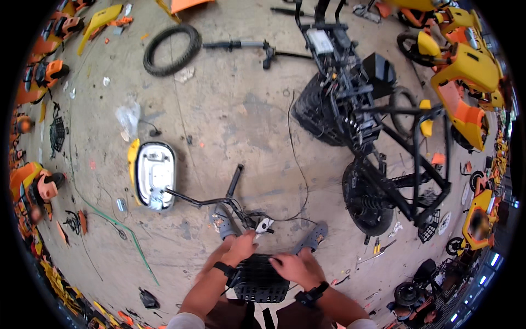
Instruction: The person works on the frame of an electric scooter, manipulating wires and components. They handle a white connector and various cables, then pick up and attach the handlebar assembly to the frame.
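The black basket (262,281) is nearest; the right hand (293,268), fingers loosely bent, is at its edge, hold unclear. Beyond, the left hand (240,248) curls near the handlebar (235,182), grip hidden. Handling it seems the step; the next calls for steadying.

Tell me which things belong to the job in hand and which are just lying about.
At the hands, so probably the job:
- black handlebar, near the left hand
- black slatted crate, by the right hand

Apparently lying about:
- loose tyre
- clear plastic bag
- green cord
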{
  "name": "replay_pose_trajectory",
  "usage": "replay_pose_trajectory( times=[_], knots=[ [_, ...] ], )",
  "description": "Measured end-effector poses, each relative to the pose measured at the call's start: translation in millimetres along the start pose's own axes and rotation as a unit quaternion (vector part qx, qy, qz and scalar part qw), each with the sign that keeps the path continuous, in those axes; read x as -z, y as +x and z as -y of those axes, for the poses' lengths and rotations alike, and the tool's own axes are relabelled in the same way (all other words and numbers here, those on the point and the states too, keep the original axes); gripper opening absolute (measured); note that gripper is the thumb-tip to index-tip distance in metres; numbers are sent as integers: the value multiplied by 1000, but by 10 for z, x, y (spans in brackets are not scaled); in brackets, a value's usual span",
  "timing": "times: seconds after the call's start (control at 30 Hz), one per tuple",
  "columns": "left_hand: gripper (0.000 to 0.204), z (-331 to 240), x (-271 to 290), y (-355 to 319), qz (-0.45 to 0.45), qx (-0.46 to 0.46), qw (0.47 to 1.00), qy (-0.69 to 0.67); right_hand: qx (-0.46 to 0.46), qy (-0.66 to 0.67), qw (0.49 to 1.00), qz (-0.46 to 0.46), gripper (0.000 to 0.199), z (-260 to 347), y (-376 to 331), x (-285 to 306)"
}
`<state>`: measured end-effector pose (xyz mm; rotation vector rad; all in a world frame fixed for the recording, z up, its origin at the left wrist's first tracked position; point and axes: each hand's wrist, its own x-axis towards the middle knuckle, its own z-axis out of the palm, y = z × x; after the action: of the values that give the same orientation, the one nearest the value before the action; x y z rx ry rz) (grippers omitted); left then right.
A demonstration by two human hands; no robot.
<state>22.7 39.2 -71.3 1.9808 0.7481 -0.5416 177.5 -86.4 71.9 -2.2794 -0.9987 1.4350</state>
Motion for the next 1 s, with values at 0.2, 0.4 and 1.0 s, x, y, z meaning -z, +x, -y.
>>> replay_pose_trajectory(
  times=[0.2,0.4,1.0],
  knots=[
    [29,-376,1687,-1252,113,-55,992,-9,-179,-297,934,87,33,-1164,-1332,358],
    [18,939,3358,-2180,-94,109,981,-130,-313,-122,936,-102,30,-988,-2279,841],
    [19,-1263,4671,-1299,4,58,995,82,-203,297,639,-680,50,428,475,3634]
  ],
)
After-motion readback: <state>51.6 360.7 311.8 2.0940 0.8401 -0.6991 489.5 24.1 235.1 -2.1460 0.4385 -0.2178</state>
